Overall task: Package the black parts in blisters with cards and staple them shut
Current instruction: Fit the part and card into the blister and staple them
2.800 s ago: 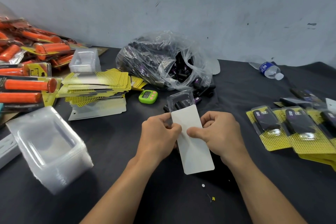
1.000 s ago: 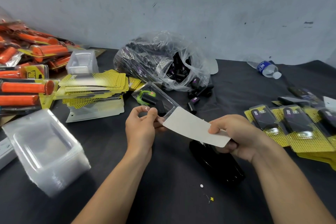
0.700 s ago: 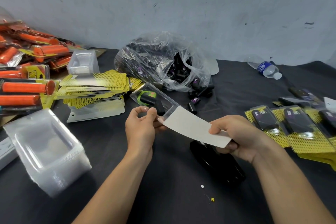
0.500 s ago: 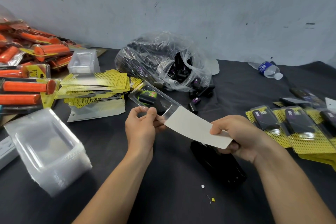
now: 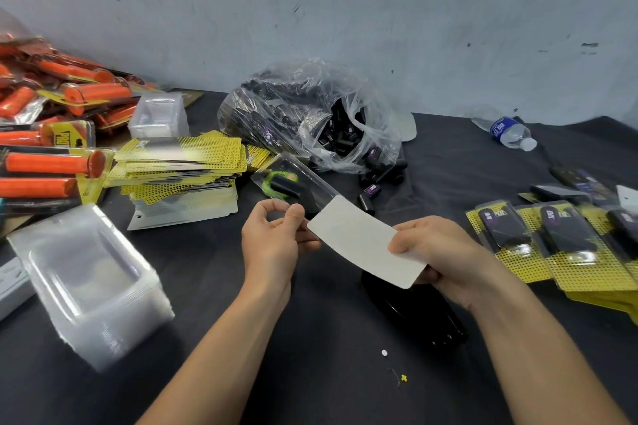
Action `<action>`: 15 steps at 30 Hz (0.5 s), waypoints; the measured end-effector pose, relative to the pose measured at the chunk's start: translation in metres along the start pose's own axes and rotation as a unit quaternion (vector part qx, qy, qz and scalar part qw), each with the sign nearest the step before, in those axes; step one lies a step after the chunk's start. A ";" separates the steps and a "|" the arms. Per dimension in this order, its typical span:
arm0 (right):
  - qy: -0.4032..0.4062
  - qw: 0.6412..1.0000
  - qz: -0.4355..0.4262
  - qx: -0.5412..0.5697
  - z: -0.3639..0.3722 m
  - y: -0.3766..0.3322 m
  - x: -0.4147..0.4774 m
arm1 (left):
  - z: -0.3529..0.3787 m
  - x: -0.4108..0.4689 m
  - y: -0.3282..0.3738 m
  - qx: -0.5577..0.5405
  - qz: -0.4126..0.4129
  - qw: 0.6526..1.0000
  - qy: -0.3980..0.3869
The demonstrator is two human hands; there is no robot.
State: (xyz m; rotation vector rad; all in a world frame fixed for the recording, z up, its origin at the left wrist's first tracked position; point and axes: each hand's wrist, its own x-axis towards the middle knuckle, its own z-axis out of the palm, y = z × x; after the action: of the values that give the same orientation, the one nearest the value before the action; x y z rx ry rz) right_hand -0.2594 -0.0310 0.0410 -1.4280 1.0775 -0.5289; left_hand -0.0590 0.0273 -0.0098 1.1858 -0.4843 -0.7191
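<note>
Card (image 5: 362, 238), blank white side up, is held above the black table (image 5: 310, 373) between both hands; the left hand (image 5: 271, 245) is closed in a pinch, thumb and forefinger gripping the clear blister (image 5: 293, 183) at the card's far-left end; the right hand (image 5: 438, 255) is closed on the card's near-right corner, thumb on top and fingers beneath. A black part (image 5: 284, 187) is seen inside the blister; a green object shows through the clear plastic, and whether it lies inside or behind cannot be told. A black stapler (image 5: 414, 314) lies on the table directly below the card, untouched by either hand. A clear plastic bag (image 5: 310, 114) of loose black parts is placed behind the hands; a stack of yellow cards (image 5: 179, 162) lies to the left; a stack of empty blisters (image 5: 89, 283) stands at near left; finished packs (image 5: 552, 238) are laid out on the right.
</note>
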 end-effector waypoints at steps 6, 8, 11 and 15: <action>0.055 0.997 -0.020 -0.041 0.002 0.004 0.006 | 0.000 0.005 -0.001 0.014 -0.023 1.000 -0.004; 0.070 0.996 -0.024 -0.056 0.003 0.006 0.007 | 0.000 0.005 -0.002 0.019 -0.036 0.999 -0.009; 0.087 0.992 -0.028 -0.083 0.008 0.006 0.007 | 0.002 0.005 -0.002 0.043 -0.048 0.998 -0.017; 0.095 0.991 -0.032 -0.091 0.010 0.004 0.006 | 0.001 0.007 -0.003 0.061 -0.049 0.997 -0.019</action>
State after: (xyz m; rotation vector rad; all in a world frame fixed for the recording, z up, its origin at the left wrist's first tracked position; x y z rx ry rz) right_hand -0.2494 -0.0301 0.0333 -1.6004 1.2596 -0.6364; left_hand -0.0557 0.0215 -0.0122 1.3194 -0.5093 -0.8063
